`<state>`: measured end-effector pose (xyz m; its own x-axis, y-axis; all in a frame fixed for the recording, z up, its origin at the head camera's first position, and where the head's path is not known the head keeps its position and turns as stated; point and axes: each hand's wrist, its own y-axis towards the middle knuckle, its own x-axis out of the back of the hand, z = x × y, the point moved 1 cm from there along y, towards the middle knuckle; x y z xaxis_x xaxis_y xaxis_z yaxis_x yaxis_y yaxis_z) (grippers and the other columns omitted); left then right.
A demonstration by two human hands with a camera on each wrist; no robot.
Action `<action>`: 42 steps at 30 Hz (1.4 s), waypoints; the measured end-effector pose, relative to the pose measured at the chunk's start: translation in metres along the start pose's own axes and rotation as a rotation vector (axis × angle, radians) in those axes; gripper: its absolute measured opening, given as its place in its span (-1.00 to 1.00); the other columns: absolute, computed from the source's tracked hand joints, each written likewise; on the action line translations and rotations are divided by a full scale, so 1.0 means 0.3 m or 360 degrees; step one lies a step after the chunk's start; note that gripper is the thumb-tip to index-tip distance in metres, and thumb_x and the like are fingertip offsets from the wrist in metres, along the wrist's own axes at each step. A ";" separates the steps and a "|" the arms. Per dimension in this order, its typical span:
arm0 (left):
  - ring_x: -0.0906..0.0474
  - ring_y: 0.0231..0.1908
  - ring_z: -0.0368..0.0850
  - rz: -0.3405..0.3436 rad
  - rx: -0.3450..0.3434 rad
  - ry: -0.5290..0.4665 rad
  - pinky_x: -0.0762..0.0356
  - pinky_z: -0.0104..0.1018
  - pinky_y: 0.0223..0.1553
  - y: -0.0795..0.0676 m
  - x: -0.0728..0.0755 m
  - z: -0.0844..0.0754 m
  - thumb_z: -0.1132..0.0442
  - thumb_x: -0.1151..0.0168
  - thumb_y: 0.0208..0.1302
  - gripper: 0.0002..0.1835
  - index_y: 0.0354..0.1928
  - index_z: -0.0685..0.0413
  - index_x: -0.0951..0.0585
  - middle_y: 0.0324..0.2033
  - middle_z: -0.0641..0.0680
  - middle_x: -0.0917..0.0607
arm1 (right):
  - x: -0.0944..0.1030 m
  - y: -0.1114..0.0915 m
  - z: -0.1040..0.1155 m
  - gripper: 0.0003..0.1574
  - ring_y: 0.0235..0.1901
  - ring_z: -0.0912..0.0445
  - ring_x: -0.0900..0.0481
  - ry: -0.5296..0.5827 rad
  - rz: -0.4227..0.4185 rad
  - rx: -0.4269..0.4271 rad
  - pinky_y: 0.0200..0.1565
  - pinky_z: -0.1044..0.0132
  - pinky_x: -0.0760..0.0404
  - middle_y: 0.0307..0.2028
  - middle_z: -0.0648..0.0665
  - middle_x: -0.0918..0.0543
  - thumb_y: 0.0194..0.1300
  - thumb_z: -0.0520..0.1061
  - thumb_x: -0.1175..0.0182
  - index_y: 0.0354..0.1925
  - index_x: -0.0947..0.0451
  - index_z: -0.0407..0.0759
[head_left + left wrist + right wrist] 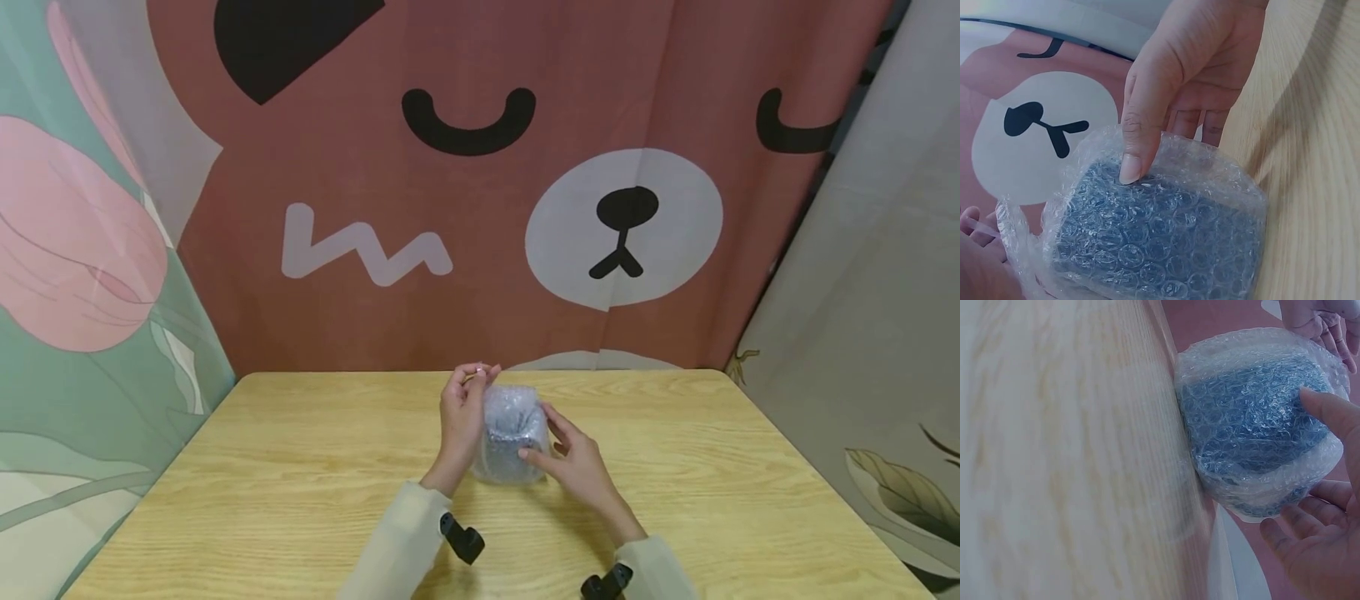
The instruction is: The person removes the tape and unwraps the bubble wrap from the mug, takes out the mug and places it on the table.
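A bubble-wrapped package [512,442] stands on the wooden table, with a dark bluish object showing through the clear wrap [1160,240]. My right hand [581,467] grips its right side. The right thumb [1137,147] presses the front face while the other fingers [1313,515] curl behind the edge. At the package's upper left is my left hand [465,412], its thumb and fingertips pinched together. In the left wrist view, a thin clear strip [988,230] runs from the left fingers to the raised wrap edge [1013,228]. What the wrapped object is stays hidden.
The light wooden table [300,467] extends around the package. Behind it hangs a curtain [480,250] with a bear face, and printed curtains [82,250] flank both sides. Black wrist cameras [462,540] sit on both sleeves.
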<state>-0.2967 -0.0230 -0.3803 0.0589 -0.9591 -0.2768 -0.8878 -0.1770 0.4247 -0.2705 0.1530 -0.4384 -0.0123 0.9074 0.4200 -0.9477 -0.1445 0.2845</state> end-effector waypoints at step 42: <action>-0.53 0.05 0.02 -0.0092 0.0131 0.0328 -0.44 -0.14 0.11 -0.009 0.100 -0.015 0.28 -0.14 0.35 -0.73 -0.03 0.34 -0.54 -0.01 0.20 -0.64 | 0.005 -0.001 0.000 0.07 0.35 -0.07 -0.22 0.0037 0.0029 0.0011 0.19 -0.11 -0.37 0.40 -0.17 -0.22 0.14 0.09 -0.42 0.47 -0.13 -0.12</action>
<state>-0.2905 -0.0522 -0.3859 0.1953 -0.9742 -0.1133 -0.9141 -0.2226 0.3390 -0.2704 0.1543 -0.4379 -0.0372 0.9134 0.4053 -0.9450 -0.1640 0.2830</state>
